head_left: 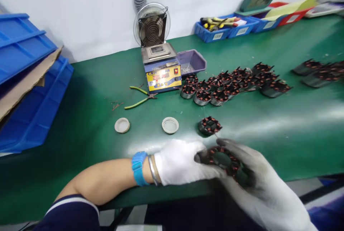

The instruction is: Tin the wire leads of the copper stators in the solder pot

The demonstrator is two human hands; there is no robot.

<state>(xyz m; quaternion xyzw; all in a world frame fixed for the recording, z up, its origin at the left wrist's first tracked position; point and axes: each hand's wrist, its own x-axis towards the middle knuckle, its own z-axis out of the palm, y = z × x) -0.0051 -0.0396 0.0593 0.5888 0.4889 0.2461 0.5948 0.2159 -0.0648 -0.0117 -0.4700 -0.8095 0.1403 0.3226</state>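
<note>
Both my hands wear white gloves with dark, dirty fingertips. My left hand [182, 162] is closed on the left side of a motor stator [232, 163], a black ring with copper windings. My right hand [258, 177] grips the same stator from the right, its fingers curled round the far side and slightly blurred. The stator is held tilted above the front of the green bench, its opening facing up toward me. Just beyond my hands, another stator [210, 126] stands on the bench. Two small pale round dishes, the right dish [170, 125] and the left dish [122, 125], lie to its left.
A solder pot [162, 75] stands at the back beside a purple tray [195, 61]. Green-handled cutters [142, 98] lie before it. Several stators [220, 96] are grouped to the right. Blue crates [34, 91] lean at left; a tool bin [212, 35] stands behind.
</note>
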